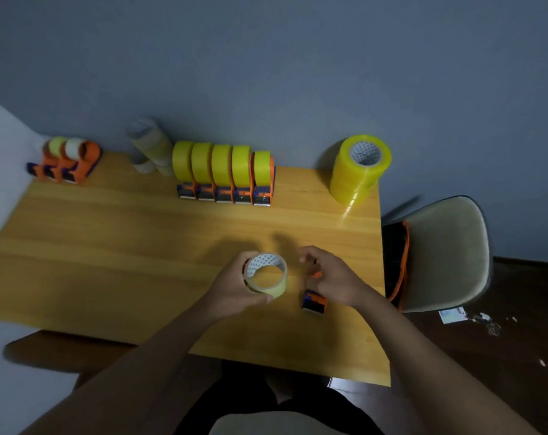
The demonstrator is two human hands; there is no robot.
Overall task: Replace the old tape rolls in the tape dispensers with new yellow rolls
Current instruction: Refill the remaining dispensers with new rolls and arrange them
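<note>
My left hand [235, 285] grips a thin, nearly used-up pale yellow tape roll [268, 274] with a white cardboard core, held just above the wooden table [109, 246]. To its right, my right hand [332, 277] rests on an orange and blue tape dispenser [313, 301] that stands on the table; most of the dispenser is hidden under the hand. At the back stands a row of several dispensers with full yellow rolls [224, 171]. A stack of new yellow rolls [359, 167] stands at the back right corner.
Three orange dispensers with worn rolls [65, 161] sit at the back left corner. A stack of pale old rolls [151, 147] leans by the wall. A beige chair [445, 252] holding a black and orange bag [396, 262] stands right of the table.
</note>
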